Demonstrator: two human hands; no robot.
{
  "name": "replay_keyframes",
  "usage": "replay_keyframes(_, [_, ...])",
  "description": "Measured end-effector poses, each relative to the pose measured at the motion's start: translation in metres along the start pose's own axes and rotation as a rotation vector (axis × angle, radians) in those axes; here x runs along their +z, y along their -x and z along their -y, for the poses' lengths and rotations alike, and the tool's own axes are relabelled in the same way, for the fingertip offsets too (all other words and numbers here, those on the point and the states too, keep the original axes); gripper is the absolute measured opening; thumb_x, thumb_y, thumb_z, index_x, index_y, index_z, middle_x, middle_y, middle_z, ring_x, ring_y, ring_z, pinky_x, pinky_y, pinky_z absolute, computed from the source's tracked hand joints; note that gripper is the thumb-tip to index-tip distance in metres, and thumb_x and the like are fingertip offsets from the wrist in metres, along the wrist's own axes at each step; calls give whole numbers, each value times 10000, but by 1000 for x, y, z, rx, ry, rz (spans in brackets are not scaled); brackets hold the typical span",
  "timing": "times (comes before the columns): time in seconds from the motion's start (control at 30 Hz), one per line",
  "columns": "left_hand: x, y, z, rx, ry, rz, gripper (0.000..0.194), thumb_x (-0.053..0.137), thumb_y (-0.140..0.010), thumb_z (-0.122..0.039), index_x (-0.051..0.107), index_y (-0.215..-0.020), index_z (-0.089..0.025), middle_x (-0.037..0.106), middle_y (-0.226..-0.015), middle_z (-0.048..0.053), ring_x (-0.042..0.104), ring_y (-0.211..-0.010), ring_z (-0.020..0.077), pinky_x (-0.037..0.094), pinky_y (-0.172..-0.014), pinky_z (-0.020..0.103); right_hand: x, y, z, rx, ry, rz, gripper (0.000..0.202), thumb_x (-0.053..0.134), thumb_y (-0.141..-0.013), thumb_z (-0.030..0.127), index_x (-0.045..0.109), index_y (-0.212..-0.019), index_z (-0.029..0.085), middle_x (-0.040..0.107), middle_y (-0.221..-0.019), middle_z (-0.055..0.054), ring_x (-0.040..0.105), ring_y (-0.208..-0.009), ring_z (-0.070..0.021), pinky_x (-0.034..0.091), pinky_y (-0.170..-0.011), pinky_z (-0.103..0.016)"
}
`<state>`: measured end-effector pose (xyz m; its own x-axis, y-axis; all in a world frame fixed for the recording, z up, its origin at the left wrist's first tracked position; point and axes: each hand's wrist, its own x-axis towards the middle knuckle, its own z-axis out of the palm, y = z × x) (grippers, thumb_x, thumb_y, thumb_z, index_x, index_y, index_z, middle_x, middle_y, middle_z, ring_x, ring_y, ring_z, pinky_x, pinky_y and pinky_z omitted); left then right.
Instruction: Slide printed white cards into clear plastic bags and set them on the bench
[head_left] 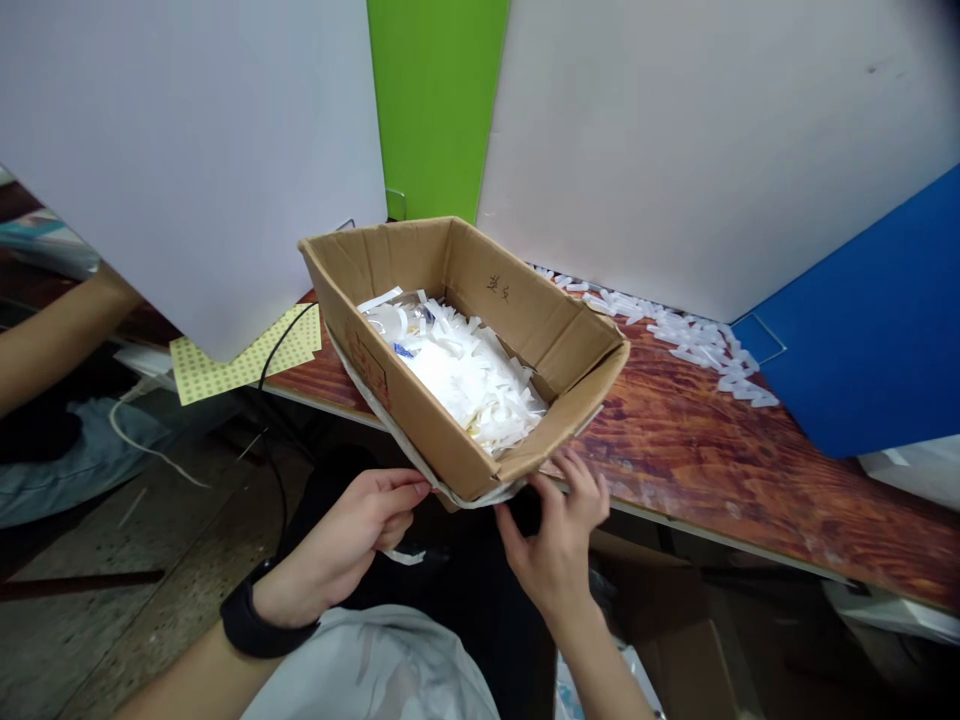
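An open cardboard box (397, 425) sits tilted at the table's front edge, with white paper-like strips (480, 380) and clear plastic inside. A light grey strip (375, 405) runs along the box's lower outside edge and round its near corner. My left hand (367, 530) is closed in a pinch on this strip, left of the corner. On the other side of the corner, my right hand (559, 530) has its thumb and curled fingertips against the strip and the box's underside. Part of its grip is hidden by the box.
Small translucent white pieces (697, 345) lie along the back of the wooden table (660, 440). Grey, green (439, 100) and blue panels (885, 340) stand behind. Yellow dotted sheets (247, 355) and a black cable (262, 400) are at left, near another person's arm (64, 335).
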<state>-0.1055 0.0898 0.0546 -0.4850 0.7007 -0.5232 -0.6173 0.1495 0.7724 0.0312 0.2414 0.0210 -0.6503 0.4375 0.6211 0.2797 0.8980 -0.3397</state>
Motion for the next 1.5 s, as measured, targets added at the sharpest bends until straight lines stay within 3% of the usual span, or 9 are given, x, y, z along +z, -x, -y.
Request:
replay_keyframes(0.07, [0, 0, -1, -4, 0, 9, 106, 627, -715, -218, 642, -742, -116, 204, -443, -115, 103, -421, 43, 72, -394, 216, 5, 10, 2, 117, -122, -104, 371, 650, -718, 227, 477, -1042, 172, 456, -1172, -151, 406, -1155, -315, 300, -956, -542])
replay_keyframes(0.2, [-2, -1, -3, -2, -7, 30, 111, 626, -720, -227, 634, -712, -116, 201, -453, -112, 105, -426, 43, 78, -393, 212, 17, 14, 7, 505, -691, 74, 376, 650, -724, 229, 476, -1056, 200, 566, -1013, -80, 552, -946, -220, 442, -852, -406])
replay_keyframes(0.37, [-4, -2, -2, -6, -11, 10, 146, 647, -701, -253, 635, -744, -114, 198, -461, -115, 107, -424, 41, 78, -394, 212, 23, 0, 6, 977, -1461, 47, 264, 680, -705, 259, 569, -935, 191, 602, -862, -17, 582, -732, -134, 491, -658, -267])
replay_keyframes(0.53, [-4, -3, -2, -17, -13, 41, 153, 651, -690, -271, 615, -674, -122, 190, -443, -119, 95, -415, 35, 70, -391, 207, 24, -9, 6, 1002, -1707, 55, 138, 702, -712, 236, 596, -769, 170, 569, -656, 29, 525, -569, -76, 443, -532, -191])
replay_keyframes(0.77, [-3, -3, -5, -9, -84, 68, 168, 639, -700, -284, 630, -714, -118, 189, -445, -118, 89, -420, 41, 63, -394, 214, 50, 10, -7, 1007, -1734, 18, 257, 761, -643, 297, 543, -623, 162, 541, -538, 43, 486, -485, -72, 420, -480, -186])
replay_keyframes(1.0, [-8, -6, 0, 9, -172, 28, 237, 630, -718, -351, 590, -674, -122, 209, -445, -114, 99, -428, 46, 66, -401, 219, 52, 43, 1, 1105, -1783, -38, 192, 682, -705, 342, 587, -783, 195, 631, -875, -26, 449, -501, -55, 380, -462, -192])
replay_keyframes(1.2, [-3, -6, -6, -9, -175, 21, 270, 671, -663, -386, 595, -655, -127, 182, -443, -120, 79, -434, 49, 63, -398, 217, 46, 32, 13, 901, -1646, -55, 270, 505, -798, 477, 439, -734, 224, 360, -560, 75, 205, -396, -53, 208, -387, -182])
replay_keyframes(1.33, [-1, -5, -14, 83, -365, -12, 261, 659, -673, -383, 661, -682, -122, 448, -474, -49, 292, -455, 67, 216, -435, 202, 29, 23, 12, 684, -1342, 34, 198, 510, -831, 412, 434, -837, 229, 350, -569, 74, 295, -458, -77, 240, -436, -200])
replay_keyframes(1.5, [-6, -8, -22, 214, -644, 49, 199, 620, -705, -315, 712, -711, -139, 645, -632, 23, 495, -621, 153, 347, -585, 239, 2, 6, 10, 6, -336, 356, 141, 532, -829, 292, 559, -909, 179, 529, -643, 3, 465, -572, -123, 310, -545, -259])
